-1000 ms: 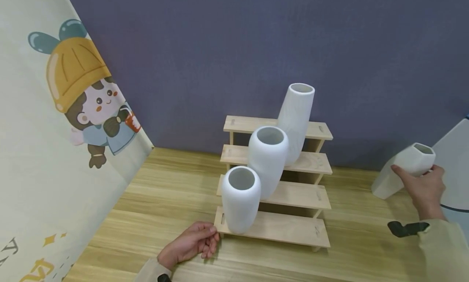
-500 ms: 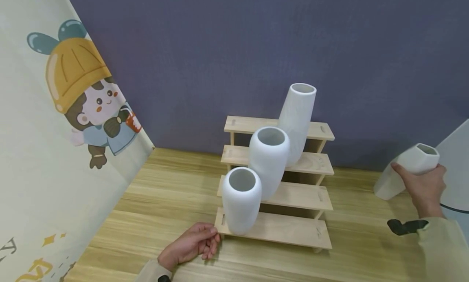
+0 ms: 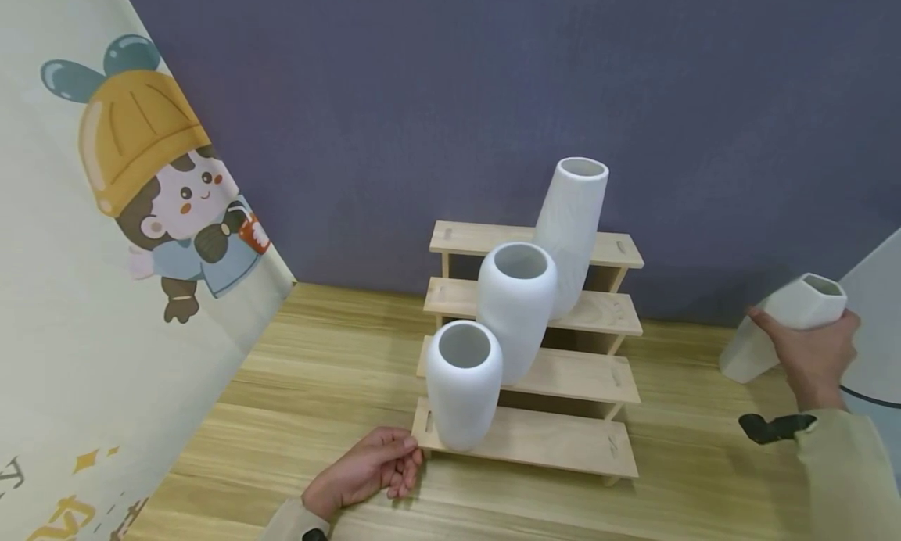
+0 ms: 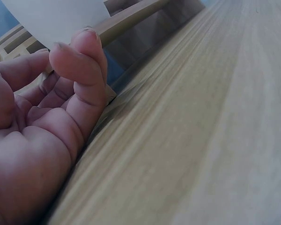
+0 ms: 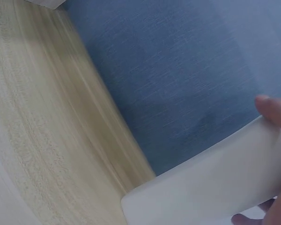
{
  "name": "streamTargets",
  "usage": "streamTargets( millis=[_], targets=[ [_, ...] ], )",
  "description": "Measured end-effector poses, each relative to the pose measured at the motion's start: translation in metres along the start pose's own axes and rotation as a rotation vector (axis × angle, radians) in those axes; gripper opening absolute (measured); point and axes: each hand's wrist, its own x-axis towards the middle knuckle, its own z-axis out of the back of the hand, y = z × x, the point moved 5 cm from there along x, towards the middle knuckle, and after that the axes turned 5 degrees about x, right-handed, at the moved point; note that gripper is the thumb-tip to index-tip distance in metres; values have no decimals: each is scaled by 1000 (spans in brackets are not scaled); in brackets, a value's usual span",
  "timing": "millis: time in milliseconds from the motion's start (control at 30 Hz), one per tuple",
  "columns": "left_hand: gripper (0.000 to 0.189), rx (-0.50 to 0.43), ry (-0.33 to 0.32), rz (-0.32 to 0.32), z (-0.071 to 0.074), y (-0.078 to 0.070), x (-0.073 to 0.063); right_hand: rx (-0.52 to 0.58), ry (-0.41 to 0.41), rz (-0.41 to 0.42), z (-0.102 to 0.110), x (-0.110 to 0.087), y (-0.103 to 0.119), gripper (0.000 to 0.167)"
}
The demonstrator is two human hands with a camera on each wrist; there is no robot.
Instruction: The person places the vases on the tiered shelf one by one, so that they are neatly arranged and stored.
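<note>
My right hand [image 3: 816, 357] grips a white angular vase [image 3: 798, 302] around its upper part, thumb on one side and fingers on the other. The vase stands upright at the far right of the table; its lower body shows in the right wrist view. My left hand [image 3: 369, 467], fingers curled, pinches the front left corner of a stepped wooden display stand [image 3: 556, 439]. In the left wrist view the fingertips [image 4: 68, 61] are close to the stand's edge. On the stand, three white vases rise in a diagonal: a short one [image 3: 464, 400], a middle one [image 3: 516, 306] and a tall one [image 3: 573, 228].
A wood-grain table [image 3: 303, 377] bears everything. Behind it stands a dark blue backdrop [image 3: 352, 134]. On the left is a pale wall [image 3: 49, 252] with a cartoon figure. A pale panel [image 3: 876, 322] lies beyond my right hand.
The angular vase and my right hand have shifted very slightly to the right. My left hand stays at the stand's corner, and the three vases on the stand stay put.
</note>
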Motion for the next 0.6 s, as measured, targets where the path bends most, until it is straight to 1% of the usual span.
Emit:
streamTargets(
  millis=[233, 400, 600],
  targets=[
    [36, -5, -1, 1, 0, 0, 1, 62, -57, -18, 0, 1, -5, 105],
    [36, -4, -1, 0, 0, -1, 1, 88, -64, -22, -2, 2, -6, 102],
    [36, -6, 4, -2, 0, -1, 2, 79, -61, -29, -2, 3, -5, 101]
  ],
)
